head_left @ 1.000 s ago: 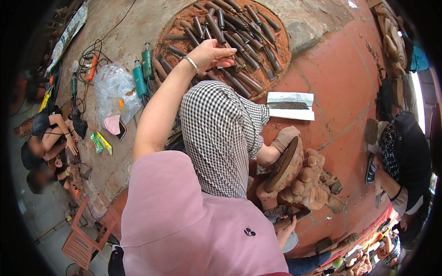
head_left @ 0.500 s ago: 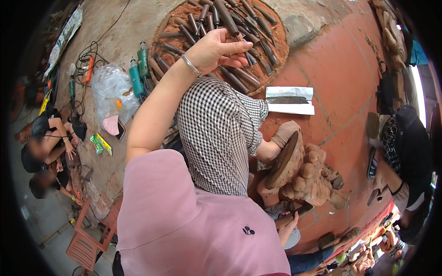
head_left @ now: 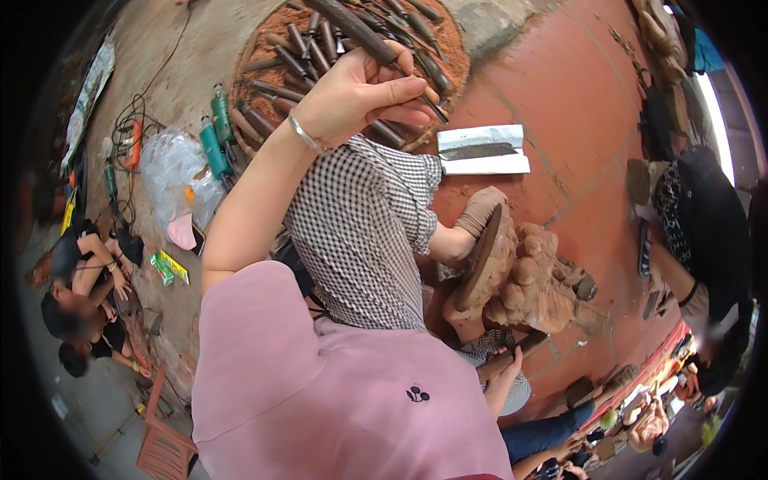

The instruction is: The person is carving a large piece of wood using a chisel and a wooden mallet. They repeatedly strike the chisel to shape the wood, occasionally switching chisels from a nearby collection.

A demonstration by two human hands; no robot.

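Left hand point(head_left: 360, 96): bare, metal bracelet at the wrist; pinching a chisel point(head_left: 356, 30) between thumb and bent fingers.

Chisel: one, dark brown rounded handle, thin dark shank; tilted, handle beyond the left hand, shank emerging past the thumb toward the right.

Right hand point(head_left: 506, 386): well apart from the left, nearer the body; closed around a dark brown wooden piece point(head_left: 496, 366), its far end hard to make out.

Carving point(head_left: 540, 280): one, brown, knobbly, with a thick round base point(head_left: 488, 260); lying on its side beyond the right hand. A foot point(head_left: 480, 214) in a beige covering touches the base.

Dark-handled tools point(head_left: 326, 42): many, heaped in a round bed of reddish-brown dust point(head_left: 456, 54), beneath and beyond the left hand.

White sheet point(head_left: 490, 166): one, creased, with a dark flat piece point(head_left: 480, 151) on it; on the red tiled floor point(head_left: 552, 120), to the right of the left hand.

Teal power tools point(head_left: 212, 148): two, left of the left hand; beside them, farther left, a clear plastic bag point(head_left: 168, 176) and a pink cloth point(head_left: 182, 232).
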